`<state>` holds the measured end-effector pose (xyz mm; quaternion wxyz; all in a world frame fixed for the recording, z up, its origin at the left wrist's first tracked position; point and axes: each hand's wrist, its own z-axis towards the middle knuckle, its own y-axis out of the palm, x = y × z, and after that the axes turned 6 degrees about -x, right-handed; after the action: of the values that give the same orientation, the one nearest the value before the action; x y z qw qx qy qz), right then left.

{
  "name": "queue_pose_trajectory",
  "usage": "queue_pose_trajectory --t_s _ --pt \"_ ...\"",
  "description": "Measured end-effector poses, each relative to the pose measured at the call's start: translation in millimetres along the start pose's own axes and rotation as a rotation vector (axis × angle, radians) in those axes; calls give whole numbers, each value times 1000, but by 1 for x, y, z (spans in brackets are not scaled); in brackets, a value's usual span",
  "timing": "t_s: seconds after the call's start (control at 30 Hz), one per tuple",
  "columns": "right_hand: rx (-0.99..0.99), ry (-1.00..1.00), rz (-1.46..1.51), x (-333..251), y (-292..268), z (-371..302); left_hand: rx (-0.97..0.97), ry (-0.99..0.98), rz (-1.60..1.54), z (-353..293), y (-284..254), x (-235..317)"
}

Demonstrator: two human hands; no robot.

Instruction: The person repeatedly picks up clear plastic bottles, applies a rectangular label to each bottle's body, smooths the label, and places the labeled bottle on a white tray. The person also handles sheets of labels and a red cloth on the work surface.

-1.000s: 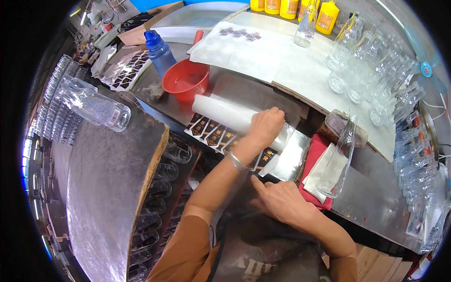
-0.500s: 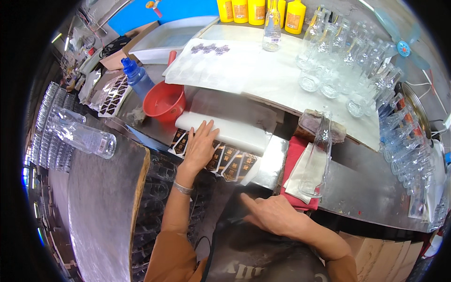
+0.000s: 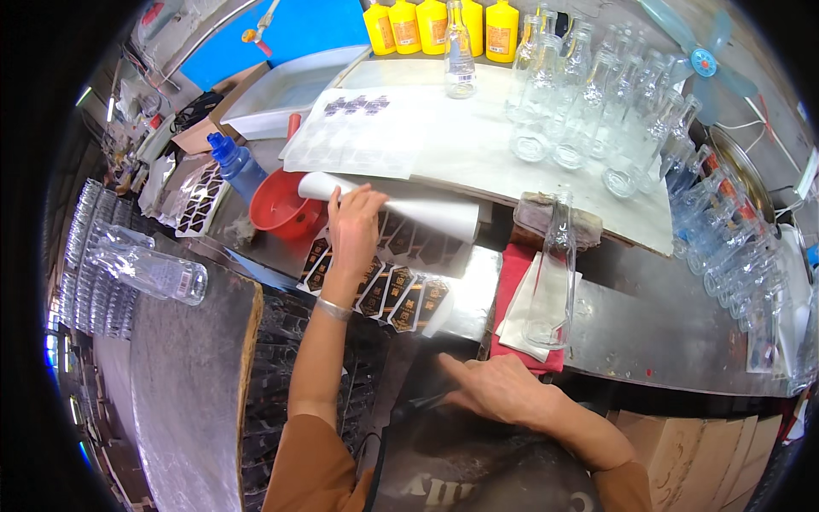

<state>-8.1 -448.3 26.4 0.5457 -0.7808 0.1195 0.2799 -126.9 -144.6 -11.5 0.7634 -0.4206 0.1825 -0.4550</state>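
Observation:
My left hand [image 3: 354,224] lies open over a rolled-back white sheet [image 3: 435,215], its fingers on the curl. Below the curl, on the metal worktop, is a sheet of black and gold labels [image 3: 380,294], partly seen through a translucent layer. My right hand [image 3: 499,388] hovers in front of my dark apron, index finger and thumb stretched out and apart, with nothing seen in it. A clear glass bottle [image 3: 553,294] lies beyond that hand, over a pale cloth [image 3: 516,328] and a red cloth [image 3: 503,299], its neck toward a cloth-wrapped block [image 3: 559,220].
A red basin [image 3: 277,209] and a blue squeeze bottle [image 3: 239,166] stand left of the sheet. Clear bottles [image 3: 567,111] crowd the white-covered board at the back right, near a fan [image 3: 704,61]. Yellow bottles [image 3: 433,27] line the back. Stacked glassware [image 3: 94,256] is far left.
My left hand has moved away from me, rolling the white sheet farther back. More black and gold labels show now. My right hand has hardly changed; the whole view has shifted slightly.

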Motion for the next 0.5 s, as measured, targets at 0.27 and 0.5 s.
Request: queue_pose_trajectory --t_s 0.27,0.5 --pt "270 9 78 9 -54 -30 187 93 57 83 -54 29" --pt "785 -58 471 21 -155 -39 194 145 -129 138 -128 82"
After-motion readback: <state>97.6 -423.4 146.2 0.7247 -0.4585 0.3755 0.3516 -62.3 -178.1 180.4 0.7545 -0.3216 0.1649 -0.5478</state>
